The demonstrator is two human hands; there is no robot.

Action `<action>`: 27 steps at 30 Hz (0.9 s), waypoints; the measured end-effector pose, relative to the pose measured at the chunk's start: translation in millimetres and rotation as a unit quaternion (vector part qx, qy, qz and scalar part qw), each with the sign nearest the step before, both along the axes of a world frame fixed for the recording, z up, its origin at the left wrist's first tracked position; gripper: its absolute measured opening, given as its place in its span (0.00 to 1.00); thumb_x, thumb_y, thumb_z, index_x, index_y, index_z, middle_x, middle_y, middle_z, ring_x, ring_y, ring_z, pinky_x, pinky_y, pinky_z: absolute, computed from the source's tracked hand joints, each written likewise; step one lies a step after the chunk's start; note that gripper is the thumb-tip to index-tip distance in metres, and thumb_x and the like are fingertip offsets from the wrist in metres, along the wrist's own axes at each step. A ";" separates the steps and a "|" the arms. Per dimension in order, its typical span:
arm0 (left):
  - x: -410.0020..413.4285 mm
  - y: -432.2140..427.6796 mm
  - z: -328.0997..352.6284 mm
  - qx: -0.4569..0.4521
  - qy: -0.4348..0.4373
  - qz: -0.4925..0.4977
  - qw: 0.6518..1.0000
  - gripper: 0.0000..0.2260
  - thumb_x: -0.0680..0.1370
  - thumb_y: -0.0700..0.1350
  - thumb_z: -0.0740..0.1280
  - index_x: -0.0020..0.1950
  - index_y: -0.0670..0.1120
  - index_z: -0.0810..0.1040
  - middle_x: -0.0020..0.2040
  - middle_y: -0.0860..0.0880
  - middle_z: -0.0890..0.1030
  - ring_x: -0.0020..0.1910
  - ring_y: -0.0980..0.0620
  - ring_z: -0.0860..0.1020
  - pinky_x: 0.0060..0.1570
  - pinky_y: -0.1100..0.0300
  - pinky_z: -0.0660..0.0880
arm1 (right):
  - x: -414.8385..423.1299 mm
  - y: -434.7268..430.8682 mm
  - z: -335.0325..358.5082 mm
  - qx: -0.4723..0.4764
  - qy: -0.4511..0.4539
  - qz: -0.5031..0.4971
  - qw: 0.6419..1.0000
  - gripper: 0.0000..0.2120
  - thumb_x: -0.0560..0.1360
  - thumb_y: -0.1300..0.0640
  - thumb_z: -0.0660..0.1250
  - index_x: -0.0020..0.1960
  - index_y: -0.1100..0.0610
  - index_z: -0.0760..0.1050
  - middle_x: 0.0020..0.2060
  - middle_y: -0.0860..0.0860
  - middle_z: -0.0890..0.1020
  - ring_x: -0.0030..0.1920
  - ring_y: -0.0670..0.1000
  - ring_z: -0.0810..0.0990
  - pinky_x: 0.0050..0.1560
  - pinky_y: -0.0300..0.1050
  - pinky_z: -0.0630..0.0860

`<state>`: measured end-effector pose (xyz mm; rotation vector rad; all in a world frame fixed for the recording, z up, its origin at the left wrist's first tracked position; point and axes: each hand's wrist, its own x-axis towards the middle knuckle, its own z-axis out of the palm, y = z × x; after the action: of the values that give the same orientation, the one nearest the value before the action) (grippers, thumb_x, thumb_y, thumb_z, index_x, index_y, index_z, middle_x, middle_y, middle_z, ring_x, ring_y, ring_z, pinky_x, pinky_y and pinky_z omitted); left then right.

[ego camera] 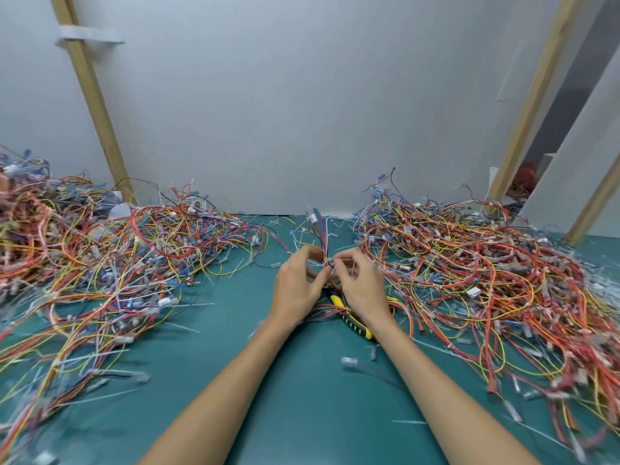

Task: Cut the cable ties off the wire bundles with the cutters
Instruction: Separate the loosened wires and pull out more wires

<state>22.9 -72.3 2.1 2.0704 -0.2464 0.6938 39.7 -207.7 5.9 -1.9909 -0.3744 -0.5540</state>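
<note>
Ok, wire bundle (320, 236) is up over mid-table, pinched between left hand (295, 283) & right hand (362, 283); the tie is too blurry to make out. Cutters (355, 325) lie on green mat (302, 397), partly hidden under the right wrist. Left pile (84, 256) & right pile (486, 270) are cut off at the frame edges.

Left forearm (218, 397), right forearm (446, 397) bare to frame edge; left grip (298, 283), right grip (362, 286) bare.

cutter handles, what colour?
Yellow and black. The cutters lie on the mat, partly under the right hand; the head view shows them.
</note>
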 end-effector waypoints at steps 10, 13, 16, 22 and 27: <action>6.3 -0.3 -4.3 -0.013 0.009 0.006 1.000 0.11 0.75 0.48 0.73 0.52 0.49 0.72 0.47 0.57 0.80 0.35 0.59 0.81 0.43 0.54 0.78 | 7.0 -5.7 -3.0 0.007 0.012 0.022 1.000 0.03 0.79 0.56 0.66 0.49 0.52 0.78 0.42 0.42 0.82 0.45 0.38 0.80 0.45 0.32 0.74; 6.4 0.0 -5.1 -0.002 0.014 -0.013 1.000 0.10 0.76 0.48 0.71 0.53 0.47 0.73 0.49 0.54 0.81 0.37 0.55 0.82 0.44 0.52 0.78 | 7.4 -6.4 -4.5 -0.002 0.013 0.014 1.000 0.03 0.79 0.55 0.66 0.49 0.52 0.78 0.41 0.42 0.82 0.44 0.39 0.80 0.43 0.33 0.75; 6.5 1.1 -5.5 -0.003 0.015 -0.023 1.000 0.09 0.76 0.47 0.71 0.53 0.47 0.75 0.49 0.54 0.81 0.37 0.54 0.82 0.45 0.54 0.78 | 7.3 -6.6 -5.1 -0.004 0.013 0.011 1.000 0.03 0.79 0.55 0.66 0.49 0.51 0.78 0.41 0.42 0.83 0.43 0.38 0.81 0.41 0.31 0.75; 10.4 3.9 -5.6 -0.022 0.011 -0.029 0.999 0.08 0.75 0.45 0.72 0.53 0.47 0.80 0.50 0.55 0.82 0.36 0.57 0.81 0.44 0.61 0.76 | 8.3 -6.5 -6.6 0.024 0.038 0.030 0.999 0.02 0.79 0.55 0.65 0.49 0.51 0.77 0.37 0.47 0.84 0.37 0.45 0.84 0.42 0.49 0.82; 10.6 3.5 -5.6 -0.012 0.002 -0.034 0.999 0.09 0.75 0.43 0.72 0.55 0.47 0.80 0.51 0.55 0.82 0.36 0.56 0.82 0.46 0.58 0.78 | 9.2 -4.7 -6.2 0.027 0.040 0.015 0.999 0.02 0.80 0.56 0.65 0.49 0.52 0.75 0.34 0.46 0.84 0.33 0.43 0.84 0.39 0.49 0.82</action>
<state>33.5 -68.8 -3.5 2.0312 -0.3046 0.6477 48.8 -212.4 -0.2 -1.9467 -0.3363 -0.4580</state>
